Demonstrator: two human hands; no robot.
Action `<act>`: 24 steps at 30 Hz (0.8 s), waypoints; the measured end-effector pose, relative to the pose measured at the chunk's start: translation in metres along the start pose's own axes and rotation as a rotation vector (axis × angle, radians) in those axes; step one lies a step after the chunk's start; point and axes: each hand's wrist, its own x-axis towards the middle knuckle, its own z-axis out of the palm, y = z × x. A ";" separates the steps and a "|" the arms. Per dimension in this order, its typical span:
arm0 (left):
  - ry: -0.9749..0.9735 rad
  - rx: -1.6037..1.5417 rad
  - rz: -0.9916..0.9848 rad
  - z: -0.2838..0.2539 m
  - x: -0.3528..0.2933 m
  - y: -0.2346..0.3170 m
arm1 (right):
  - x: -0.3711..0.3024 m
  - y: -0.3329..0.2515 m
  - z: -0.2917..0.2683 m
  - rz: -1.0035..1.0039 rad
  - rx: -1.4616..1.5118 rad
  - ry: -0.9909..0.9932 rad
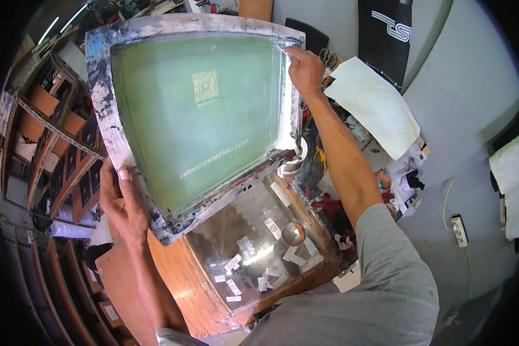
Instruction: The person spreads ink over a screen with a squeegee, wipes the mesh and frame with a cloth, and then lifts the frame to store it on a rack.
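Note:
A screen printing frame (pixel 101 95) is held up tilted over the table, its rails stained with ink. Green mesh (pixel 196 132) fills it, with a pale square code and a line of lettering. My left hand (pixel 125 199) is closed round the lower left rail, thumb on the near face. At the upper right corner my right hand (pixel 305 70) grips the right rail, one finger reaching over its inner edge. Its other fingers are partly hidden. Clear shiny tape appears to line the inner right edge.
Beneath the frame, a wooden table (pixel 184 288) has a glass panel (pixel 213 242) with several tape scraps and a round bowl-like item (pixel 293 233). Racks of boards (pixel 57 138) stand left. White sheets (pixel 378 106), scissors (pixel 328 57) and clutter lie right. A power strip (pixel 459 230) is farther right.

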 end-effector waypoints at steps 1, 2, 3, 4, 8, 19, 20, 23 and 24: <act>-0.005 0.020 0.010 0.000 0.000 0.000 | -0.006 -0.003 -0.006 0.044 -0.002 -0.044; -0.012 0.038 0.021 0.001 0.000 0.001 | -0.016 -0.001 -0.010 0.018 -0.012 -0.084; -0.019 0.052 0.038 0.002 0.001 0.002 | -0.025 0.002 -0.017 -0.009 -0.025 -0.118; -0.011 0.058 0.022 0.001 0.000 0.002 | -0.034 0.001 -0.022 -0.039 -0.033 -0.151; 0.012 0.039 0.001 0.000 -0.002 0.002 | -0.106 -0.015 -0.046 -0.041 0.025 -0.265; 0.002 0.047 0.044 0.001 -0.002 0.007 | -0.145 -0.033 -0.058 0.095 0.066 -0.272; 0.002 0.056 0.028 -0.001 -0.003 0.008 | -0.124 -0.034 -0.053 0.111 0.026 -0.242; -0.019 0.031 0.019 0.000 -0.001 0.008 | -0.055 -0.015 -0.038 0.093 -0.023 -0.101; -0.025 0.021 0.019 0.000 -0.001 0.008 | -0.034 -0.012 -0.034 0.110 -0.084 -0.080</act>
